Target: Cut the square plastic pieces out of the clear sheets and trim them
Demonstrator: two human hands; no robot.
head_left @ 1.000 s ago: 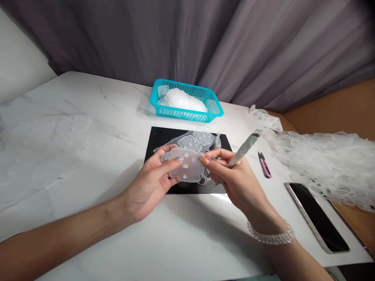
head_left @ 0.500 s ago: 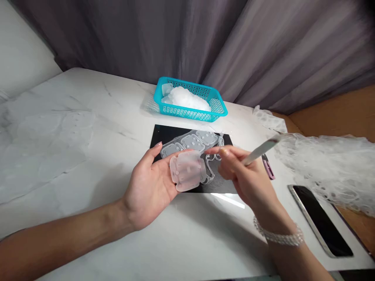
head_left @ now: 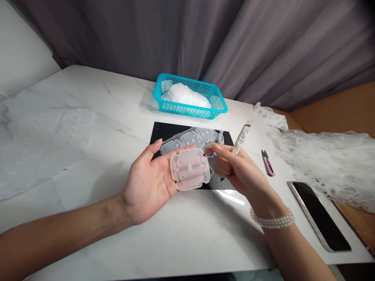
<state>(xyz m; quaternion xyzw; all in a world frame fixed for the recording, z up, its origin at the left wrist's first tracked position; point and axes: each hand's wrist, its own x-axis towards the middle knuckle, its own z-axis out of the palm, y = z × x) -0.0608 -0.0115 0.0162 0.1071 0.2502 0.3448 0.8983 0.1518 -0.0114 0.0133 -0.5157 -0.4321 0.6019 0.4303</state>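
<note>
My left hand [head_left: 149, 177] lies palm up with its fingers spread, and a translucent square plastic piece [head_left: 190, 169] with small studs rests on the fingertips. My right hand [head_left: 234, 168] is closed round a thin wrapped knife-like tool [head_left: 240, 138] that points up and away; its forefinger touches the piece's right edge. Under both hands a black mat [head_left: 164, 132] carries a strip of similar translucent pieces [head_left: 195, 139].
A turquoise basket [head_left: 218, 105] holding white translucent pieces stands behind the mat. Small pink snips [head_left: 267, 162] lie to the right, a dark phone [head_left: 319, 214] nearer the table's right edge, and a heap of white plastic webbing [head_left: 325, 164] beyond. Flat clear sheets [head_left: 43, 144] lie at left.
My left hand has opened flat, so the plastic piece now lies loose on its fingers. My right hand drew back a little and swung the tool from pointing right to more upright.
</note>
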